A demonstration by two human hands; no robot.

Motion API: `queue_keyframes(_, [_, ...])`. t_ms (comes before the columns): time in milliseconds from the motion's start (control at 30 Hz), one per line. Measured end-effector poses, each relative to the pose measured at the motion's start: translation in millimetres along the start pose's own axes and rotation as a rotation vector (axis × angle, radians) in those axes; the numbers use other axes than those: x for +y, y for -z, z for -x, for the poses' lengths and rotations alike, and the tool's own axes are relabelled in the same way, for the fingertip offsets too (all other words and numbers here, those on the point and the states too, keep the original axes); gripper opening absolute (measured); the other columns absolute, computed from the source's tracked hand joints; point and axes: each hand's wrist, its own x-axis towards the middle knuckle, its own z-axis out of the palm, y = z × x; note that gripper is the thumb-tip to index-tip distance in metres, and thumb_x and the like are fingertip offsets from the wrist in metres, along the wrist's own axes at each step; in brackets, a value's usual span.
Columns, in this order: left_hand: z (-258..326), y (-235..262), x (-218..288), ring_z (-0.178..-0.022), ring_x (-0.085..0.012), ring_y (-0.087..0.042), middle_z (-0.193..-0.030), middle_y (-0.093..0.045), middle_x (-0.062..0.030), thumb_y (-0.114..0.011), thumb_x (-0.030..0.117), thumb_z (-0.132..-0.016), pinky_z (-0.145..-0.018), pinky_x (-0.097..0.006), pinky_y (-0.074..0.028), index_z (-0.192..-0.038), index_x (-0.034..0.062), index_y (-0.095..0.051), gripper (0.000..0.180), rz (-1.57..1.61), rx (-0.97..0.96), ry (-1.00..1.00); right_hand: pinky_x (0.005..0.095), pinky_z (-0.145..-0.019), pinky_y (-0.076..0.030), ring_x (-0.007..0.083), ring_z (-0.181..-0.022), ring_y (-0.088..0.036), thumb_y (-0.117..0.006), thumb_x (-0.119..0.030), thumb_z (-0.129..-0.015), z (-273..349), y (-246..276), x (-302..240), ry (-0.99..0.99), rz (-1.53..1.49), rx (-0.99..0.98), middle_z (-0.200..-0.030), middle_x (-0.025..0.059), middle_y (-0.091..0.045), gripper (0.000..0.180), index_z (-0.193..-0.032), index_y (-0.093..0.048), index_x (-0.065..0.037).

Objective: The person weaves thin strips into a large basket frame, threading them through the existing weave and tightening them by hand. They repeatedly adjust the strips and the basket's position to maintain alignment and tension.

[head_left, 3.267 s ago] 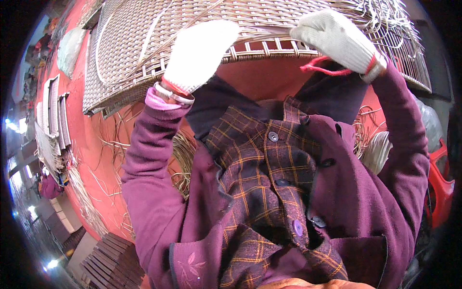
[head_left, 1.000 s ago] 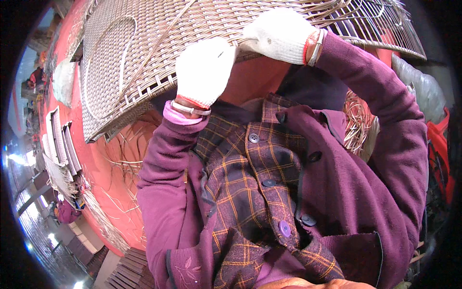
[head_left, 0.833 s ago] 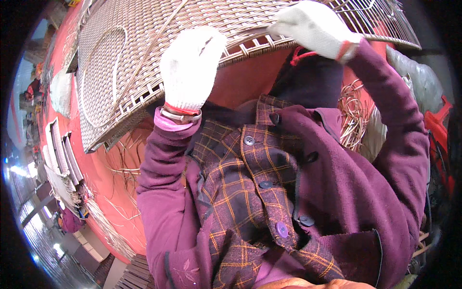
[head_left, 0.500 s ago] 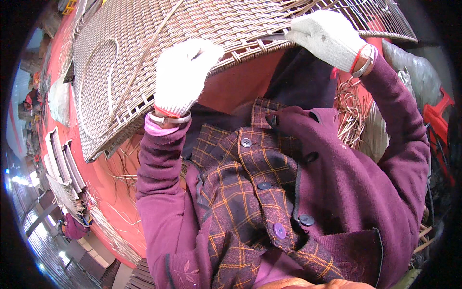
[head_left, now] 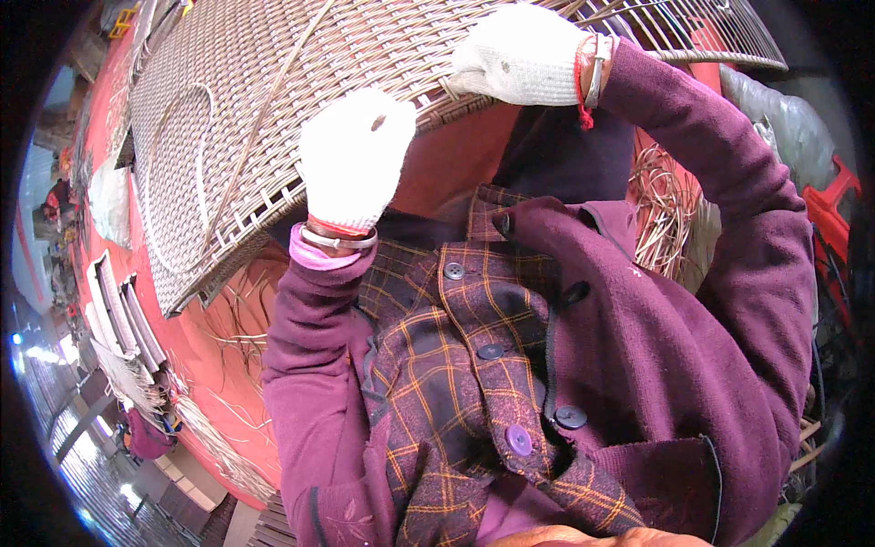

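Observation:
A large woven wicker panel (head_left: 251, 118) in grey-brown synthetic cane slopes across the upper part of the head view, its near rim facing me. My left hand (head_left: 355, 162), in a white knit glove, is closed at that rim with its fingers curled over the weave. Farther right along the same rim is my right hand (head_left: 518, 56), also gloved, with fingers pinched together; what they hold is hidden by the glove. A loose pale strand (head_left: 208, 137) loops over the panel's left part, and a long thin cane (head_left: 273, 96) lies across the weave.
Unwoven ribs (head_left: 720, 32) fan out at the panel's far right end. Bundled loose cane strands (head_left: 663, 205) lie at right, near a red plastic object (head_left: 829, 205) and a grey plastic-wrapped bundle (head_left: 779, 123). Strips and scraps (head_left: 137, 319) lie on red covering at left.
My right hand has moved left along the panel's rim, closer to my left hand. The left hand has shifted slightly down and its fingers look more curled.

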Motion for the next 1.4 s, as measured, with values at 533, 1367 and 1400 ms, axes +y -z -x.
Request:
queue_keyframes(533, [-17, -35, 0, -0.080, -0.0299, -0.067, -0.088, -0.066, -0.0080, -0.066, 0.017, -0.099, -0.071, -0.043, -0.055, -0.100, 0.0089, -0.071, 0.010, -0.244, -0.034, -0.133, 0.0511, -0.066, -0.060, 0.0390, -0.070, -0.075, -0.065, -0.027, -0.093, -1, -13, 1, -0.095, -0.066, 0.060, -0.074, 0.0163, -0.073, 0.024, -0.084, -0.079, -0.012])
queue_keyframes(1367, [-51, -6, 20, -0.097, -0.0140, -0.071, -0.111, -0.076, -0.0087, -0.071, 0.010, -0.102, -0.085, -0.029, -0.057, -0.123, 0.0003, -0.076, 0.024, 0.617, -0.233, 0.317, 0.0479, -0.062, -0.053, 0.0361, -0.065, -0.068, -0.067, -0.032, -0.099, 118, 35, 22, -0.429, -0.072, 0.027, -0.068, 0.0112, -0.061, 0.025, -0.080, -0.066, -0.015])
queue_keyframes(1400, [-52, -9, 22, -0.099, -0.0158, -0.071, -0.113, -0.076, -0.0092, -0.072, 0.010, -0.101, -0.087, -0.031, -0.057, -0.124, 0.0000, -0.076, 0.025, 0.538, -0.216, 0.207, 0.0478, -0.062, -0.053, 0.0360, -0.066, -0.068, -0.067, -0.030, -0.098, 113, 34, 25, -0.398, -0.095, 0.011, -0.068, 0.0111, -0.061, 0.024, -0.080, -0.066, -0.015])
